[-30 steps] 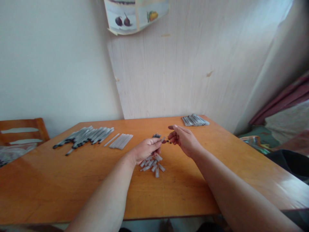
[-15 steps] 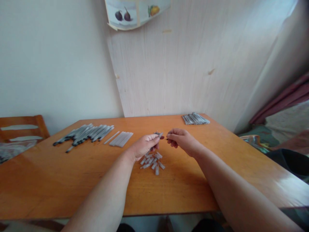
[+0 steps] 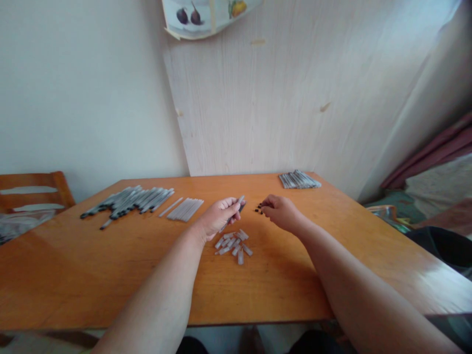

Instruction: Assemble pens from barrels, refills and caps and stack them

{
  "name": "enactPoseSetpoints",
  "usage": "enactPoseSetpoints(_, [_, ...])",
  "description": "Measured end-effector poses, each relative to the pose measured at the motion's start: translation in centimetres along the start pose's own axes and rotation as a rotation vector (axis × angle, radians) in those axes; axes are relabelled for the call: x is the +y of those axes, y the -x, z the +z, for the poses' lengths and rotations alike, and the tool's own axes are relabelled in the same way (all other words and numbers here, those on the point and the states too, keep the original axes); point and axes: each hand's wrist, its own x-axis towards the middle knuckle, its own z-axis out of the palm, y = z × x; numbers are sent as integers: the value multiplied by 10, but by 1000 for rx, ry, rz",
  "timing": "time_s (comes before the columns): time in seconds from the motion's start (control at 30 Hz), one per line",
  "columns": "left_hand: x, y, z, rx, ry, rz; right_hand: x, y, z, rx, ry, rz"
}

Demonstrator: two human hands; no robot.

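1. The left hand [image 3: 221, 217] is closed around at least one slim gray tube [image 3: 241, 199], which slants up past the fingers; they hide its middle.
2. The right hand [image 3: 280, 211] is curled with fingertips together, beside small black pieces [image 3: 257, 210] on the surface [image 3: 258, 290]; whether it grips one cannot be told.
3. Clear plastic pieces [image 3: 240, 256] lie loosely piled on the near side of the left hand, their details blurred.
4. Dark-tipped pens [image 3: 129, 202] lie left, pale tubes [image 3: 185, 210] beside them.
5. The fruit poster [image 3: 204, 24] is cut off above.
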Motion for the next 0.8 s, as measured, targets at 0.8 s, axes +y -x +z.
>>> enactPoseSetpoints(0.8, [0,0,-2,52,-28,-4,21,-6,7,-163,362,-14])
